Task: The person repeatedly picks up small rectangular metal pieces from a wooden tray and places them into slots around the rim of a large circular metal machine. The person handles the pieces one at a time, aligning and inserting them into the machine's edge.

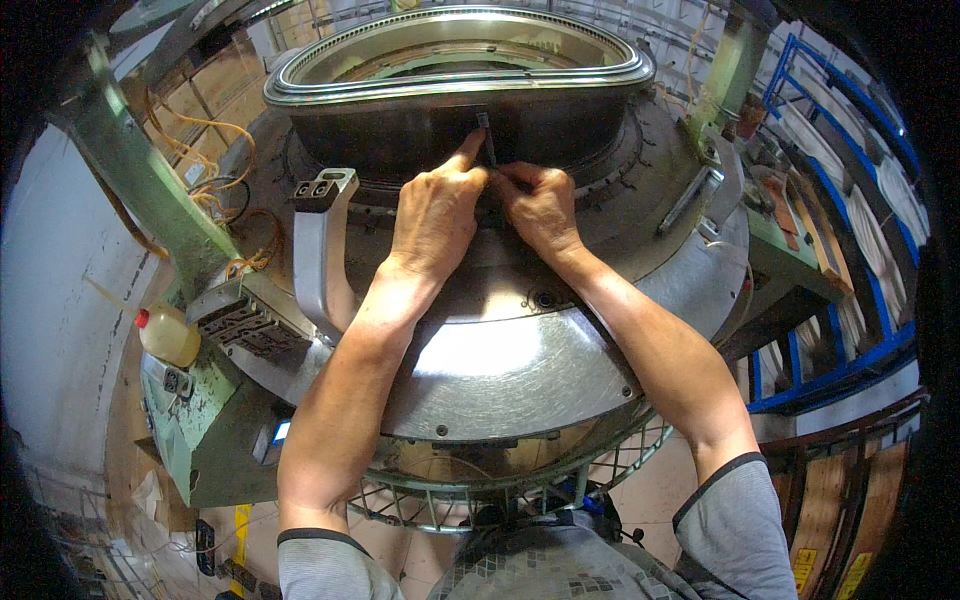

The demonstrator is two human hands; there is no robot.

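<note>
A thin metal strip (490, 150) with a small block-like upper end stands roughly upright against the dark wall of a large round machine cylinder (370, 135). My left hand (436, 215) is beside it, the index finger stretched up to the strip and the other fingers curled under; what they hold, if anything, is hidden. From the other side my right hand (540, 208) closes thumb and fingers at the strip's lower end. Both hands meet just above the wide metal ring plate (490, 370). A shiny ribbed rim (460, 85) tops the cylinder.
An upright metal bracket (318, 255) rises left of my forearm. Green machine posts (150, 170) flank the cylinder. A yellowish bottle with a red cap (168, 335) stands at left, near orange cables (200, 170). Blue racks (850, 200) line the right side.
</note>
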